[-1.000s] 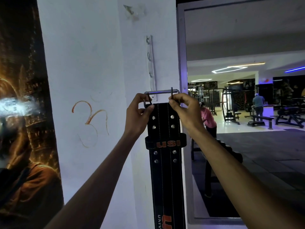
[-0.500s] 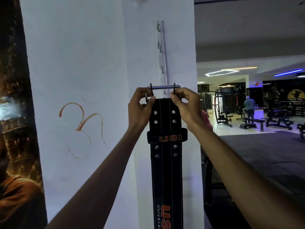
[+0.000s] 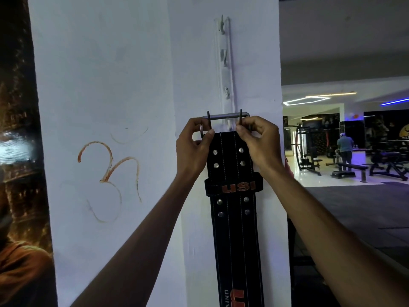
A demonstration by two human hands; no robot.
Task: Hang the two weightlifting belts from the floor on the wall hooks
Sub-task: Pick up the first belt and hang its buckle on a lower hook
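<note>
A black weightlifting belt (image 3: 234, 229) with orange lettering and silver rivets hangs straight down against the white pillar. Its metal buckle (image 3: 225, 116) is at the top, with two prongs standing up. My left hand (image 3: 193, 145) pinches the buckle's left end and my right hand (image 3: 259, 140) pinches its right end. The buckle bar lies across the lower end of a white vertical hook rail (image 3: 225, 63) with several small hooks. Whether the buckle rests on a hook is hidden by the bar and my fingers. No second belt is in view.
An orange symbol (image 3: 108, 173) is drawn on the white wall to the left. A dark poster (image 3: 17, 151) fills the left edge. To the right the gym floor opens out, with machines, a bench (image 3: 352, 169) and a person (image 3: 344, 149) far off.
Both hands have lifted the belt's buckle higher along the pillar toward the hook rail. The view has shifted left, so the rail sits closer above the buckle.
</note>
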